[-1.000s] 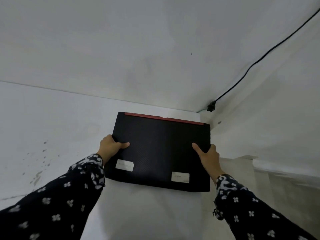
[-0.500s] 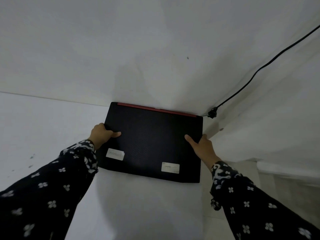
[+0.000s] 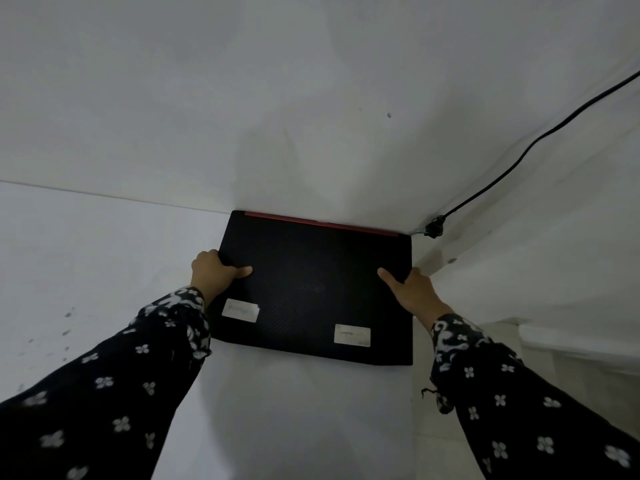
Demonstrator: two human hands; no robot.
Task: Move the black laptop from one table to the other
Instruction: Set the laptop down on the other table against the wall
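A closed black laptop (image 3: pixel 317 289) with a red strip along its far edge and two pale stickers on the lid lies on the white table (image 3: pixel 104 258), its far edge against the wall. My left hand (image 3: pixel 216 271) grips its left edge, thumb on the lid. My right hand (image 3: pixel 412 292) grips its right edge at the table's right side, thumb resting on top. The fingers of both hands are hidden under the laptop's sides.
A white wall (image 3: pixel 277 98) rises right behind the laptop. A black cable (image 3: pixel 540 136) runs down the right wall to a plug (image 3: pixel 434 228) near the laptop's far right corner. Dark specks mark the table at left. Floor shows at lower right.
The laptop, held in both hands, has moved away from me toward the wall; its red far edge now meets the wall. Both hands keep the same hold.
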